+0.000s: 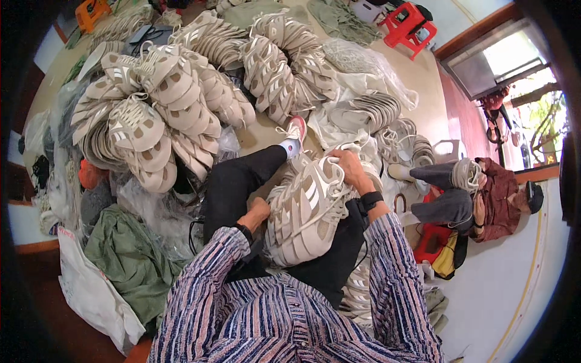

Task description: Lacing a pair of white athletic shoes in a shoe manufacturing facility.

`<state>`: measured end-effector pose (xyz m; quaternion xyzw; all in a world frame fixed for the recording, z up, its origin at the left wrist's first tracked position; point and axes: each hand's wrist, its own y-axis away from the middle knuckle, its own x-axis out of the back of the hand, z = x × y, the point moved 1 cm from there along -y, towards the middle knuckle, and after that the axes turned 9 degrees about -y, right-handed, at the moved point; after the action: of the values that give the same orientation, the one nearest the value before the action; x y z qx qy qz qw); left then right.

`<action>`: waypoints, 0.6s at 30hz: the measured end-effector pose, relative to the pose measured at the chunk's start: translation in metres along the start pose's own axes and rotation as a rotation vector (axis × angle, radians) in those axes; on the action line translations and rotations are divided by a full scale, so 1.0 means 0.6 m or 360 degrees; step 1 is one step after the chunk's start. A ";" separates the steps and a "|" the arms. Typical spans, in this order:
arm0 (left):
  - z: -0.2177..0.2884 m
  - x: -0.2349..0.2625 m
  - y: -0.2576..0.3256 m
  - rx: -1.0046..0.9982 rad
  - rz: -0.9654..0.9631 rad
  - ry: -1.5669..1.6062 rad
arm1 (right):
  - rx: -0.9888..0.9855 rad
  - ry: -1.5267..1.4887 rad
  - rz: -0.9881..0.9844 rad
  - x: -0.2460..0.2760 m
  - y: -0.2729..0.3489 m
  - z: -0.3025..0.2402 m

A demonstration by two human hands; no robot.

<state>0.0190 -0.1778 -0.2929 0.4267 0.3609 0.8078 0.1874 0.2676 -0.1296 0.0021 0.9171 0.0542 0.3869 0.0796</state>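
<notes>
A stack of beige shoe uppers [307,209] with pale side stripes and laces rests on my lap. At its upper right, my right hand [351,168] has its fingers bent over the laced end of the top shoe upper, close to the loose cream laces. My left hand [257,212] is closed at the stack's left side. What its fingers hold, if anything, is hidden. Black wristbands circle both wrists. More uppers lie by my right hip, partly covered by my arm.
Fanned piles of uppers [136,124] cover the floor ahead and left. Green cloth [124,257] and a white sack [91,290] lie at my left. A red stool [408,27] stands far right. At right, a seated person [502,199] in a cap holds a bundle of uppers.
</notes>
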 end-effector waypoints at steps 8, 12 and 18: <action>0.132 0.119 0.149 -0.1050 0.0238 -0.1070 | 0.0085 0.0259 0.0231 -0.034 0.064 0.089; 0.170 0.212 0.175 -0.1474 0.0478 -0.1087 | 0.0188 0.0401 0.0155 -0.087 0.054 0.106; 0.240 0.248 0.309 -0.1315 0.0195 -0.0108 | 0.0046 0.0132 0.0390 -0.144 0.118 0.009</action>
<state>0.0545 -0.1503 -0.0188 0.3627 -0.0259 0.8798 0.3060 0.2139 -0.2138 -0.0486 0.9011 -0.0495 0.4305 0.0161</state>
